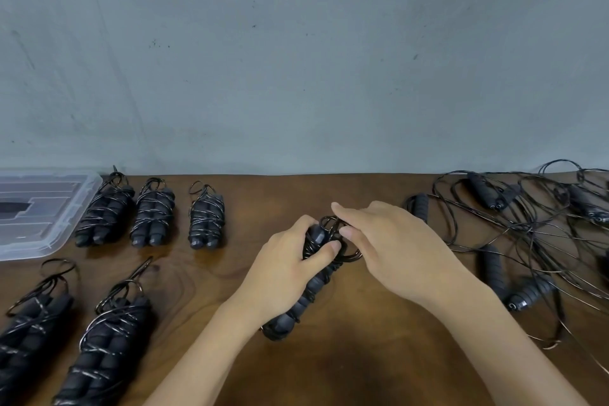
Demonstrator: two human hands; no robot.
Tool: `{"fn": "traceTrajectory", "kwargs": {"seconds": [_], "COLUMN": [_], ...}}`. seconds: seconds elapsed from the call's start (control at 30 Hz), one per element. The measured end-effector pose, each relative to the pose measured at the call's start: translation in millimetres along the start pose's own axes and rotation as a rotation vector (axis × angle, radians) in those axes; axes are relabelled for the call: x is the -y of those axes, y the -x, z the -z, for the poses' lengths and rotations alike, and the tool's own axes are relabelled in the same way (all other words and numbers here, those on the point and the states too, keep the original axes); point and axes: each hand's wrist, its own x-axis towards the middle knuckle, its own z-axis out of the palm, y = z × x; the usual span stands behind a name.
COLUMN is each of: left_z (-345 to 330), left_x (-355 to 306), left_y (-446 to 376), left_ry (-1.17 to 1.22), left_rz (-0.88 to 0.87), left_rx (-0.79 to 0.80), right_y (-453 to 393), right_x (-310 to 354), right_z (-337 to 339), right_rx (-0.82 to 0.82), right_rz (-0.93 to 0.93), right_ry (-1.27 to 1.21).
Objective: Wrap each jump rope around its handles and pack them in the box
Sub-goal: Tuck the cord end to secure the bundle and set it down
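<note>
A person's left hand [290, 260] grips a pair of black foam jump-rope handles [309, 290] at the middle of a dark wooden table [362, 356], fingers and thumb curled round the upper end of the bundle, whose lower end rests on the tabletop. The right hand [389, 247] pinches the thin black cord [342, 254] coiled in loops at the top of the handles, just beside the left thumb.

Five wrapped jump ropes lie to the left: three in a far row [148, 214] and two nearer the camera [108, 346], each with cord wound round paired handles and a loose loop at the far end. A clear plastic box [59, 227] sits at the far left edge, just beside the far row; what it holds cannot be made out.

On the right, a tangled heap of unwrapped jump ropes [527, 234] spreads across the table, black handles scattered among looping cord. A grey wall [296, 59] rises behind the table's far edge.
</note>
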Motion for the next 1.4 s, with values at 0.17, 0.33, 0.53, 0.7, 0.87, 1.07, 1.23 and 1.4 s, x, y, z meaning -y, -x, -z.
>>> {"fn": "traceTrajectory", "kwargs": {"seconds": [0.17, 0.33, 0.53, 0.7, 0.87, 1.07, 1.23, 1.4], "left_z": [1, 1, -9, -8, -9, 4, 11, 21], "left_x": [3, 9, 9, 8, 14, 20, 27, 47], "left_y": [0, 5, 10, 4, 6, 6, 14, 35], "left_ry": [-0.120, -0.338, -0.414, -0.366, -0.106, 0.252, 0.394, 0.389], "left_rz": [-0.015, -0.019, -0.008, -0.007, 0.013, 0.100, 0.186, 0.287], "left_rx": [0.086, 0.216, 0.291, 0.276, 0.271, 0.197, 0.126, -0.007], "right_y": [-10, -22, -24, -19, -20, -22, -31, -36], "right_x": [-7, -25, -30, -37, -45, -47, -34, -12], "right_z": [-4, -11, -24, -36, -46, -62, -78, -96], "right_rx": [0.088, 0.297, 0.372, 0.268, 0.011, -0.200, -0.225, -0.108], "right_rz": [-0.107, -0.152, -0.157, -0.193, -0.382, -0.545, -0.518, -0.480], "right_ry": [-0.237, -0.491, -0.526, -0.706, -0.954, -1.184, -1.164, -1.186]}}
